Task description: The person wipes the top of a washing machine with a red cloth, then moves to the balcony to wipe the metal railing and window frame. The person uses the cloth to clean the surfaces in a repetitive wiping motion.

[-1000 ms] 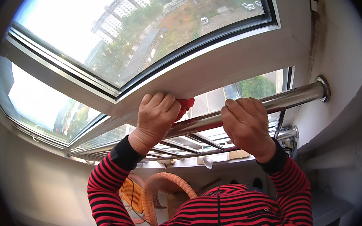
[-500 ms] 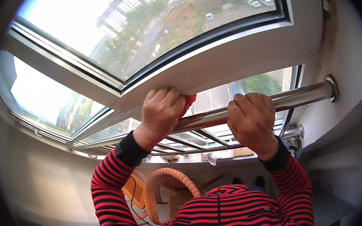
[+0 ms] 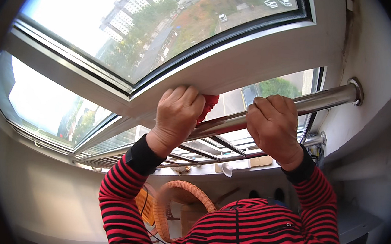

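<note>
A shiny metal handrail runs in front of the window, and my right hand is wrapped round it. To the left, my left hand is closed on a red cloth, which sticks out on its right side. This hand is just over the rail, with its knuckles against or close to the pale window frame. Most of the cloth is hidden by the hand and the rail.
Above is a large glass pane; another window stands at the left. Thinner bars run below the handrail. A wicker chair and an orange slatted object are below. A white wall meets the rail at right.
My left hand has shifted slightly up and to the right with the red cloth, and more of the cloth shows. My right hand stays on the handrail.
</note>
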The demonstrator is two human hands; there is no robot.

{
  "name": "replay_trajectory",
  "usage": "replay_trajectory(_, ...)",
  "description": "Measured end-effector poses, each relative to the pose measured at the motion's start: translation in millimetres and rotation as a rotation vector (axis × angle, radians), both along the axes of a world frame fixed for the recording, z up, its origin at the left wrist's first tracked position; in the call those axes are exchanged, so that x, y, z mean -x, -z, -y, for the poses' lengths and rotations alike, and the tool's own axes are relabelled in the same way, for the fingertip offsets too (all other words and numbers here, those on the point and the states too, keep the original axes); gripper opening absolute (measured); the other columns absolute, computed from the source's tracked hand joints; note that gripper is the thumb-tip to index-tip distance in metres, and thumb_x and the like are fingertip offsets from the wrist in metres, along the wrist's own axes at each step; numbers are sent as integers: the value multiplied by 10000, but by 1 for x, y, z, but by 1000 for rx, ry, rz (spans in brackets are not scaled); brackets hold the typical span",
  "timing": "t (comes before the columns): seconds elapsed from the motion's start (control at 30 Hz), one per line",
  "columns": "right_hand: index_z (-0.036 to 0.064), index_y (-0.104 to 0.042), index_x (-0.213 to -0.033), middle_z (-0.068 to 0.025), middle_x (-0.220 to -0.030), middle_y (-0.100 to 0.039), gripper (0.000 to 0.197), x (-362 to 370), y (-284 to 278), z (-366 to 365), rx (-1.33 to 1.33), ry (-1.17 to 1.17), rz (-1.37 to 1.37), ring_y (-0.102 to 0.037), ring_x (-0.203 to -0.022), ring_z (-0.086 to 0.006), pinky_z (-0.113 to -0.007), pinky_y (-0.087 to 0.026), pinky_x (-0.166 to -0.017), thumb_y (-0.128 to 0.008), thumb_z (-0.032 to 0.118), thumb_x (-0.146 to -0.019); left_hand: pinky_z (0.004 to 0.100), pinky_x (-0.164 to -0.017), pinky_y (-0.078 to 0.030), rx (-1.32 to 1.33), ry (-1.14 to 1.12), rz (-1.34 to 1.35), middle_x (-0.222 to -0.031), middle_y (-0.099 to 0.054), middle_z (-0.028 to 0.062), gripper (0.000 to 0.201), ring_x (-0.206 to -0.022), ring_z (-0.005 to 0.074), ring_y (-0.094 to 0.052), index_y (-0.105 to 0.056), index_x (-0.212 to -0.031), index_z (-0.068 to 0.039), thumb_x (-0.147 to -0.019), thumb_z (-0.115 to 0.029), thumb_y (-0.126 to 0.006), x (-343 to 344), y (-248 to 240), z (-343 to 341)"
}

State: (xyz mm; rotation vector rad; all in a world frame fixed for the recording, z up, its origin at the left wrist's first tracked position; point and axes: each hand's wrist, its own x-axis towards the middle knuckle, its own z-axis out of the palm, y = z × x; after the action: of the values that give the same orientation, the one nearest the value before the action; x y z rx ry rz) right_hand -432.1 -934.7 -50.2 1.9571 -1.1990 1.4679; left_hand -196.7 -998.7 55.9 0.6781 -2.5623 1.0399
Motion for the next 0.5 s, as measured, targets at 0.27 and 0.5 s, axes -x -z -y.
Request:
replay_trajectory(0.27, -3, -751, -1174, -120, -1030, -732, 334, -3, -21, -9, -186, -27, -21, -661, -943, -293, -445, -476, -854, -777, 89, -854, 423, -738, -524, -320, -60, -466, -879, -619, 100, 251, -827, 317, -651, -735, -928, -47, -712, 77, -767, -49, 28, -40)
replay_trajectory(0.5, -9, -705, -1238, -143, -1126, -712, 384, -71, -27, -5, -224, 28, -99, -679, -1015, -328, -447, -497, -859, -743, 70, -864, 412, -739, -536, -295, 30, -847, -931, -667, 115, 299, -852, 313, -668, -756, -1017, -28, -734, 67, -767, -71, 74, -27)
